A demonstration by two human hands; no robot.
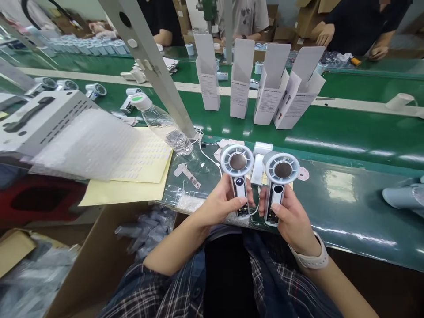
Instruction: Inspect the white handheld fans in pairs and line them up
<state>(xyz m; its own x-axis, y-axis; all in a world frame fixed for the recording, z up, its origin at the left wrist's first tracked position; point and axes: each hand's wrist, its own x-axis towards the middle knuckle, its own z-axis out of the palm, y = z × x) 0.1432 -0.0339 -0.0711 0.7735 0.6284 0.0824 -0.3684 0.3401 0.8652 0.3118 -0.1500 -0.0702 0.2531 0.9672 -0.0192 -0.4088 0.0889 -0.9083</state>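
Two fans: one per hand, both upright, round heads up, held side by side over the near edge of the green belt (347, 145).
Left hand (220, 204): closed around the handle of the left fan (237, 176), thumb across the lower handle; small lit display showing on the handle.
Right hand (291, 216): closed around the handle of the right fan (281, 183), thumb on the lower front; white watch (313, 260) on the wrist.
Between the heads: white cylindrical part (260, 161) on the bench just behind, partly hidden by both fans.
Cable: thin white cable (208, 157) running from the post base toward the left fan.
Left of hands: clear water bottle (162, 123) lying tilted, green-and-white cap away; yellow label sheets (139, 176) under it; bubble wrap (86, 145) on top of the sheets.
In the way: slanted grey post (155, 66) crossing the view, foot just beside the bottle's base.
Farther left: grey machine case (36, 119) with black handle.
Beyond the hands: four white open cartons (261, 84) standing in a row on the belt, flaps up.
Far left belt: more fans lying loose (92, 90).
Far side: other people (361, 26) at the bench, hands among cardboard boxes.
Below left: cardboard box (96, 260) holding clear bags.
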